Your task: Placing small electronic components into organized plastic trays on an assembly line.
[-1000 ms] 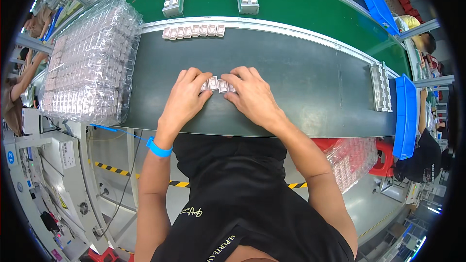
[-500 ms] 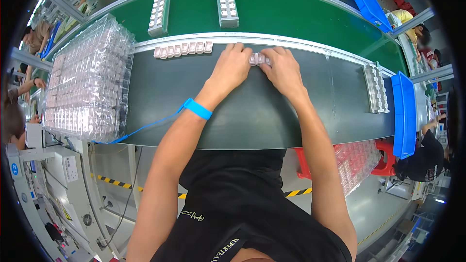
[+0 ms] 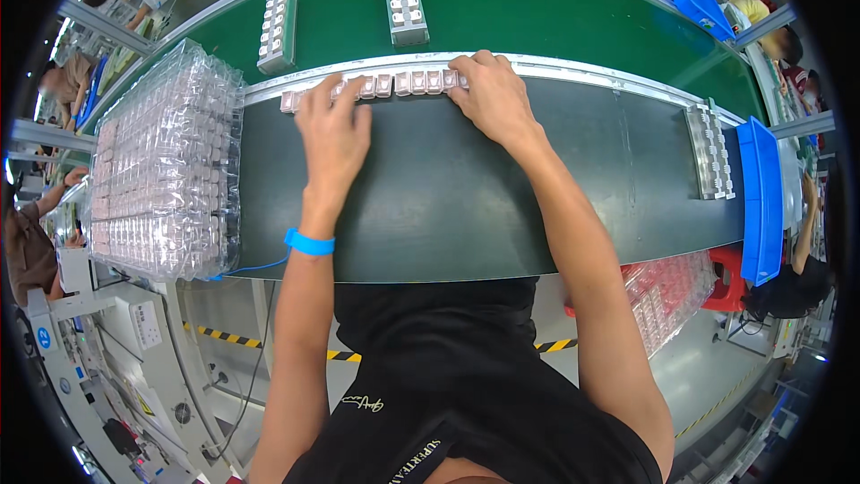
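Along the far edge of the dark work surface runs a row of small pale pink, open-topped block-like pieces (image 3: 383,86). My left hand (image 3: 333,130) lies over the left part of this row, fingertips on the pieces and its thumb spread away. A second short run of the same pieces (image 3: 425,82) sits just to the right, nearly end to end with the first. My right hand (image 3: 493,99) has its thumb and fingers closed around the right end of that run; the gripped piece is partly hidden. A blue wrist strap (image 3: 310,243) circles my left wrist.
A tall stack of clear-wrapped trays (image 3: 166,166) stands at the left. Two grey fixtures with white parts, one a left fixture (image 3: 278,31), lie on the green belt (image 3: 502,9). At the right are a metal fixture (image 3: 710,152) and a blue bin (image 3: 761,202).
My left hand has moved left onto the first row. My right hand has shifted slightly left and farther away, bringing the short run of pieces beside that row.
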A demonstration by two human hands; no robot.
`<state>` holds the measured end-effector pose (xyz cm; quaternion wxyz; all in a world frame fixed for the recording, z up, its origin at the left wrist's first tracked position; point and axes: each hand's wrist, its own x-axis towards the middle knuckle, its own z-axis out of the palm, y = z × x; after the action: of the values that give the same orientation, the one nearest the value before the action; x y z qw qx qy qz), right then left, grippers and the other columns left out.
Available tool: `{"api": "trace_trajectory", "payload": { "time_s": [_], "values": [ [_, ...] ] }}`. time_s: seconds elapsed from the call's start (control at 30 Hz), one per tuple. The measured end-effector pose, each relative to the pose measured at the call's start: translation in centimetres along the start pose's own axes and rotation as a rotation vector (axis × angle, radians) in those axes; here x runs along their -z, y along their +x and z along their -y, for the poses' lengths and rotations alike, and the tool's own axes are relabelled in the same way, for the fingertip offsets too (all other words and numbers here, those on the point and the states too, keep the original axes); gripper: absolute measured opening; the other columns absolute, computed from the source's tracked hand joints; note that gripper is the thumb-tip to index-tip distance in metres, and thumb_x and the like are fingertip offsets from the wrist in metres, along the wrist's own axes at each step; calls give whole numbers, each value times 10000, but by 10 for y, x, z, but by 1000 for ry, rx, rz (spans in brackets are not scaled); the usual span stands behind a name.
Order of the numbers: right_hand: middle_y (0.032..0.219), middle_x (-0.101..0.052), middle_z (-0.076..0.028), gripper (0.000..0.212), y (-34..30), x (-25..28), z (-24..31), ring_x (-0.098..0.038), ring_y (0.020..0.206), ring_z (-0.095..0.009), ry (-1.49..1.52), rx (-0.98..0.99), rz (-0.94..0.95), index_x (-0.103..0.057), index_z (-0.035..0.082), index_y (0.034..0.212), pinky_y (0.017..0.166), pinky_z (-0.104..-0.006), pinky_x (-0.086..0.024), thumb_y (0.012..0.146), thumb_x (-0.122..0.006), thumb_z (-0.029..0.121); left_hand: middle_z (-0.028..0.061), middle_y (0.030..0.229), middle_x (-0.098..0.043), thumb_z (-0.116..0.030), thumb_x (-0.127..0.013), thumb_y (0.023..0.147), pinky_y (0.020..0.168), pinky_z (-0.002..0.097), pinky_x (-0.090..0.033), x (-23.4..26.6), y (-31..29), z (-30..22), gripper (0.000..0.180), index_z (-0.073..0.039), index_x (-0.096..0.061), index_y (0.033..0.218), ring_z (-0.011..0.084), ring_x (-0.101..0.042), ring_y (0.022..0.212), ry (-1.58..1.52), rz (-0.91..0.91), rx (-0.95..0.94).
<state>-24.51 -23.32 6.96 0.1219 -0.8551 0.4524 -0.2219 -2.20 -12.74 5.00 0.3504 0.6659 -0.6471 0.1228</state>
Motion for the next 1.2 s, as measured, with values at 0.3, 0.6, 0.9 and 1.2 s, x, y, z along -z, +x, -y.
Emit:
{"api": "trace_trajectory", "payload": {
  "time_s": [0.3, 0.6, 0.9, 1.2],
  "values": [
    [1216, -646, -176, 427, 2, 1, 5, -611, 1143, -378, -23, -5, 33, -685, 95, 1263, 964, -482, -540, 851, -778, 155, 200, 1468, -470, -190, -763, 843, 1121, 561, -362, 18, -11, 62, 526, -168, -660, 1358, 436, -401, 1371, 157, 27, 267],
    [1435, -529, -140, 666, 10, 0, 37, -515, 1286, -387, -135, -106, 192, -614, 194, 1405, 1001, -541, -527, 785, -847, 265, 284, 1459, -438, -106, -644, 873, 1142, 516, -378, 17, -16, 84, 526, -112, -618, 1399, 466, -440, 1354, -94, -28, 426],
    [1471, -500, -176, 711, 4, 5, 14, -502, 1308, -425, -64, -93, 148, -570, 205, 1453, 1097, -500, -467, 793, -828, 265, 231, 1322, -564, -42, -592, 853, 1058, 483, -460, 17, -13, 80, 542, -82, -617, 1392, 415, -569, 1219, -194, -18, 393],
    [1349, -583, -286, 920, 62, 3, 8, -583, 1248, -439, 45, -137, 23, -460, 128, 1530, 1005, -518, -510, 783, -785, 555, 248, 1366, -524, 22, -531, 832, 1079, 471, -449, 18, -14, 77, 599, -71, -586, 1422, 420, -548, 1246, -255, -56, 391]
  ]
}}
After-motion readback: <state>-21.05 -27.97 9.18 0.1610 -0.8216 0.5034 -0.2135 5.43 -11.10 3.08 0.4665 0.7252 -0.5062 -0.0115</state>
